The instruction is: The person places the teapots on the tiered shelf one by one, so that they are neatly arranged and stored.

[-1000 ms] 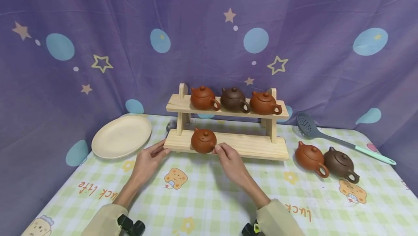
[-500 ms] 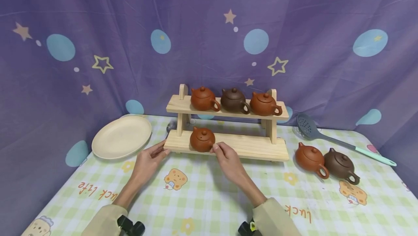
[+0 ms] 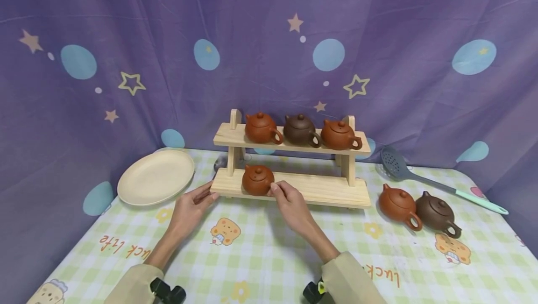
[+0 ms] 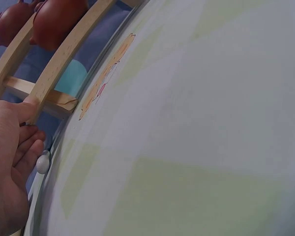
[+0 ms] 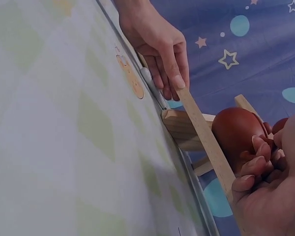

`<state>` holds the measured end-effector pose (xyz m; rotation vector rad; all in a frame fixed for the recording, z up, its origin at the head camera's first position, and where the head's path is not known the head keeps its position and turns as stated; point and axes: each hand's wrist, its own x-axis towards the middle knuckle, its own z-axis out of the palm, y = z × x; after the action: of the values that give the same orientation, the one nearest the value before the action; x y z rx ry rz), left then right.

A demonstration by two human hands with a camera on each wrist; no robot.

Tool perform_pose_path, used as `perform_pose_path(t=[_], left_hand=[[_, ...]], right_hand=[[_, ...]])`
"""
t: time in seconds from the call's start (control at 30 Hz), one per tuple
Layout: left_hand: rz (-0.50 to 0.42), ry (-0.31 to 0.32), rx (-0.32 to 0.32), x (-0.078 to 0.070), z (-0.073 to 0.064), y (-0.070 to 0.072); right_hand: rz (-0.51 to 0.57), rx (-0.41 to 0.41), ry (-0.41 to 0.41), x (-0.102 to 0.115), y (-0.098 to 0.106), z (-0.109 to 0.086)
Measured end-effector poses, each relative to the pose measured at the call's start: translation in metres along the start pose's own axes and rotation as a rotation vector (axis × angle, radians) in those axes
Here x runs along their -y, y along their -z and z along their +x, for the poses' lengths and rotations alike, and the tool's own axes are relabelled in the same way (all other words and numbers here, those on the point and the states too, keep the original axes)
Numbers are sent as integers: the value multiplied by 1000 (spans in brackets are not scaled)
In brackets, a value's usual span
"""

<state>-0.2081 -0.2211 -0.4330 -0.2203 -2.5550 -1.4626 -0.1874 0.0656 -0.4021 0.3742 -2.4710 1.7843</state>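
A reddish-brown teapot is on the lower board of a two-tier wooden shelf, toward its left end. My right hand pinches this teapot at its handle, which the fingers mostly hide. In the right wrist view the curled fingers lie close against the pot's side, by the board's edge. My left hand grips the left end of the lower board; in the left wrist view the thumb lies against the board's edge. On the upper board stand a reddish teapot, a dark brown teapot and another reddish teapot.
A cream plate lies left of the shelf. To the right are a reddish teapot, a dark teapot and a slotted skimmer with a mint handle. Behind the shelf's left leg shows a small metal utensil, partly hidden.
The teapot in my right hand has shifted a little to the left along the lower board, and the right hand with it. My left hand has stayed at the board's end.
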Motion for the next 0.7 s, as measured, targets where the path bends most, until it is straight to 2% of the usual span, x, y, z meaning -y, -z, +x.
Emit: perform_pose_path(t=[0.3, 0.7], left_hand=[[7, 9, 1, 0, 0, -1], [19, 7, -3, 0, 0, 0]], right_hand=[[10, -1, -3, 2, 0, 1], [83, 9, -7, 0, 9, -4]])
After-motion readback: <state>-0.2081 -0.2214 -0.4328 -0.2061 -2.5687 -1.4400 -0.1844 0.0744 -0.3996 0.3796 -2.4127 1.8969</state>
